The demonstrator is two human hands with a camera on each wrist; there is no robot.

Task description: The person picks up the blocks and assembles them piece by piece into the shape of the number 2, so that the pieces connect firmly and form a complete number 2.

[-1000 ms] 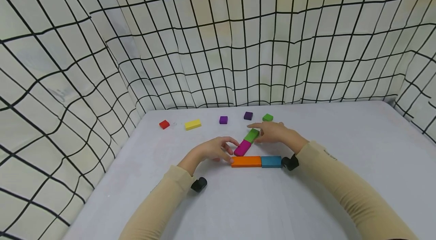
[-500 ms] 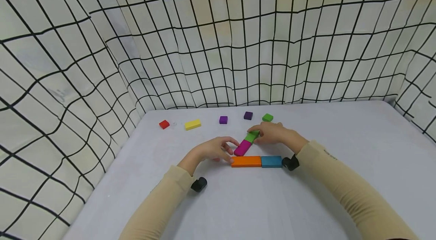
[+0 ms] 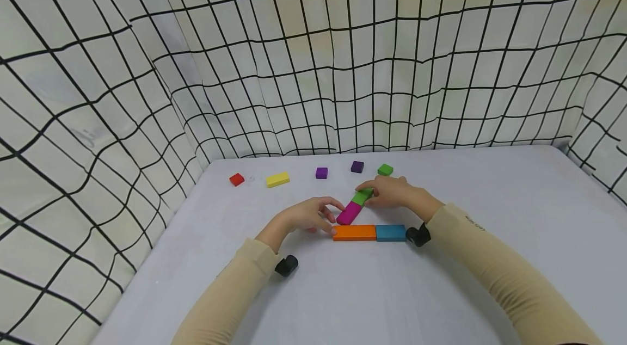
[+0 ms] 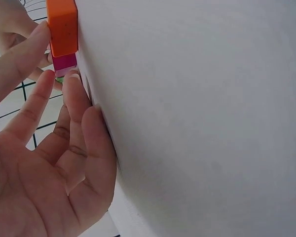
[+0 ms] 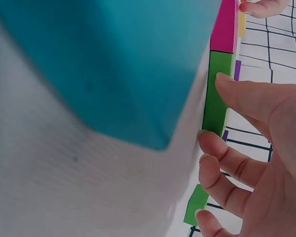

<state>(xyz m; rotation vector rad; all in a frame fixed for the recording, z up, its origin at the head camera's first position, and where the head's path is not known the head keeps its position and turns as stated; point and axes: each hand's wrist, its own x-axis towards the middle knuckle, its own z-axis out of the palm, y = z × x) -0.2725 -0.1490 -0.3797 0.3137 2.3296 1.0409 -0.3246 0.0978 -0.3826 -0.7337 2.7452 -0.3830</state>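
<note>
An orange block and a blue block lie end to end on the white table. Behind them a magenta block and a green block form a slanting row, ends meeting. My right hand pinches the green block near its far end; in the right wrist view the thumb lies along its side. My left hand has loosely bent fingers, the thumb tip at the orange block's left end and the index fingertip by the magenta block. The blue block looms large in the right wrist view.
Along the table's far side lie a red block, a yellow block, a purple block, a dark purple block and another green block. Black netting over white cloth encloses the back and sides.
My right index finger has bent down from stretched out over the far end of the green block to rest against it. The left hand and other blocks have stayed put.
</note>
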